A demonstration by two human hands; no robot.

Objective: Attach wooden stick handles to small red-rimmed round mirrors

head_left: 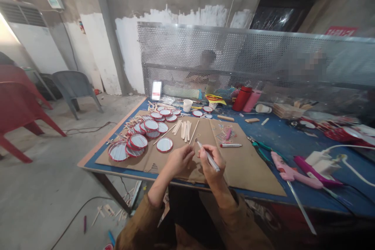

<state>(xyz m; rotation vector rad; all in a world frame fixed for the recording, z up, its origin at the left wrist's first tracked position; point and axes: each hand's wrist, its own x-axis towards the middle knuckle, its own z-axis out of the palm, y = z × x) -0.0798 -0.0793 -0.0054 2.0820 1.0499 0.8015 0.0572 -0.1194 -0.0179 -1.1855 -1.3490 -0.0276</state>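
My right hand [213, 164] grips a white marker pen [215, 165], its dark tip pointing away from me toward my left hand [181, 159]. The fingers of my left hand are pinched together over the cardboard sheet [249, 172]; something small and pale seems to be between them, too small to name. Beyond my hands lie flat wooden craft sticks [186, 131] and a thin wooden stick [193, 132]. A round red-rimmed disc [164, 145] lies left of them, near a heap of similar discs [138, 141]. A second marker [231, 145] rests to the right.
On the right are pliers [260, 150], a pink glue gun [293, 172] and white plugs [320, 162] with cables. Rubber bands [225, 133], a paper cup [188, 105] and a red bottle [242, 98] stand or lie farther back. A perforated metal screen [175, 54] borders the table; people are behind it.
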